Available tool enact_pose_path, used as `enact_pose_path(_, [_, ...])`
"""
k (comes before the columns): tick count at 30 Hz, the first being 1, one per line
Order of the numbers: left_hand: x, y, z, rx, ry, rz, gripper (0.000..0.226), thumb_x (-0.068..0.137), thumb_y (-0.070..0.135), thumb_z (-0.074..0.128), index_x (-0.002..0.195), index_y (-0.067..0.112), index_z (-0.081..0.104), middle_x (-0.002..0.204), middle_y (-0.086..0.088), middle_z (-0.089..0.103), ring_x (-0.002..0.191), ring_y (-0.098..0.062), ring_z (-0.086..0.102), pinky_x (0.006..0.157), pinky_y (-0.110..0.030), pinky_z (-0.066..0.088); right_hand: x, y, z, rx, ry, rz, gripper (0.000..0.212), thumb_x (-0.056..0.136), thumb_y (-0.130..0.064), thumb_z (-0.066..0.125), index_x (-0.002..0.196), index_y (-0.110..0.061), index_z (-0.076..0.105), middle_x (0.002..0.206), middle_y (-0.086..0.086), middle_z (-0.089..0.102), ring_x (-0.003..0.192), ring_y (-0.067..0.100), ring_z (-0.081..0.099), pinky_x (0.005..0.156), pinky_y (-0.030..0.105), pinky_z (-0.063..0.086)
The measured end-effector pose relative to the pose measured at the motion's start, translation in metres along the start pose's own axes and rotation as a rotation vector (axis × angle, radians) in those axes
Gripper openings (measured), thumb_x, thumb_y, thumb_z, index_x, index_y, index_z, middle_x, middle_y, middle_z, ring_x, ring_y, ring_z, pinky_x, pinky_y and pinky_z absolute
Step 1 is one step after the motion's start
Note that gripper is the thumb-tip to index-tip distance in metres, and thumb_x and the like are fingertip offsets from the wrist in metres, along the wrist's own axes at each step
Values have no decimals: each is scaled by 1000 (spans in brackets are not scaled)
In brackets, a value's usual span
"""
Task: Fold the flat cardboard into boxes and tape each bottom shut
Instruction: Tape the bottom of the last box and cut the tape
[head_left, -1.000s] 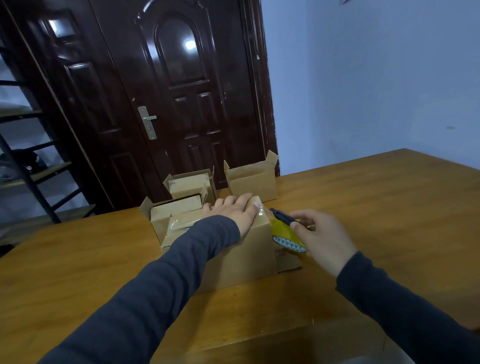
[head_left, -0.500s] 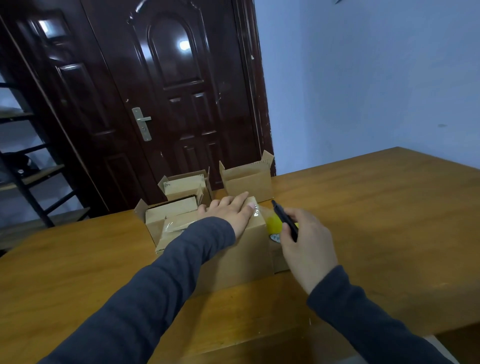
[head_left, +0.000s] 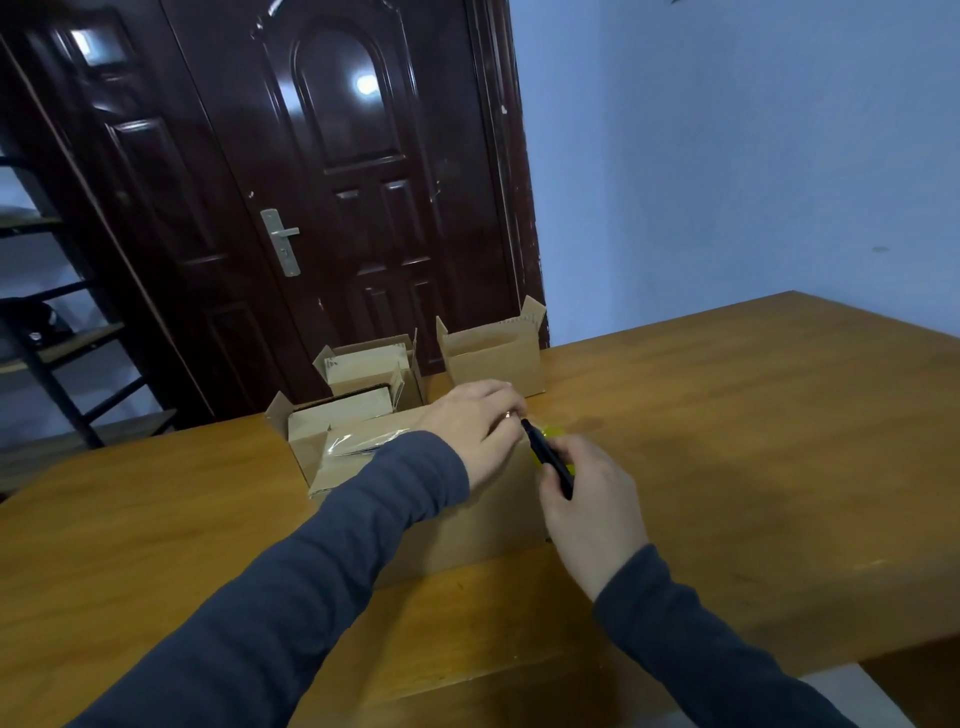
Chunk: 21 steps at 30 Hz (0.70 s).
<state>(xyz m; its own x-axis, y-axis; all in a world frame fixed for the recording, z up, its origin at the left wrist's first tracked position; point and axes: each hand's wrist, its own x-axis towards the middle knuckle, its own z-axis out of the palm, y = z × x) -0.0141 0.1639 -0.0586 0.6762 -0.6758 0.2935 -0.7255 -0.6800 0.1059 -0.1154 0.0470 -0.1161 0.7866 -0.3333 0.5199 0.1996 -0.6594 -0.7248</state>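
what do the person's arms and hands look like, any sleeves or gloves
Both arms wear long, plain dark grey-blue sleeves that end at the wrists. The left hand and right hand are bare, with no gloves. No watch or markings show on the sleeves.

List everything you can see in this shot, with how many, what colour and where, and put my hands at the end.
Box being taped: one, brown, near table edge, clear tape across its top.
Open boxes: three, brown, behind it: left, middle, right.
Tape dispenser: one, yellow with black handle, at the box's right end.
Table: one, wooden brown.
Door: one, dark brown, silver handle, behind table.
Shelving: one, black frame, far left.
Wall: pale blue, right.
Left hand: on the box top.
Right hand: grip closed on the dispenser.
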Motion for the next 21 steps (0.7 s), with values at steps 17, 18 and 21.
enact_pose_path(17, [-5,8,-2,156,-43,-6,45,97,34,23,130,20,51,146,-4,41,133,-19,36,108,-29,27,0,-3,-33,-21,-123,4,25,94,-17,54,117,-16,63,96,-7,61,75,0,52,57,-4,38])
enact_pose_path(18, [-5,8,-2,154,-46,-8,49,95,36,20,129,20,51,146,-4,41,132,-19,36,108,-29,27,-1,-3,-34,-24,-130,1,26,94,-17,54,118,-16,63,95,-8,59,73,-2,52,57,-4,38])
enact_pose_path(21, [-6,9,-3,158,-54,-6,57,89,38,16,129,21,52,146,-3,41,132,-19,36,108,-28,27,-3,0,-42,-23,-170,17,26,93,-17,55,117,-16,63,91,-11,58,68,-8,50,56,-2,40])
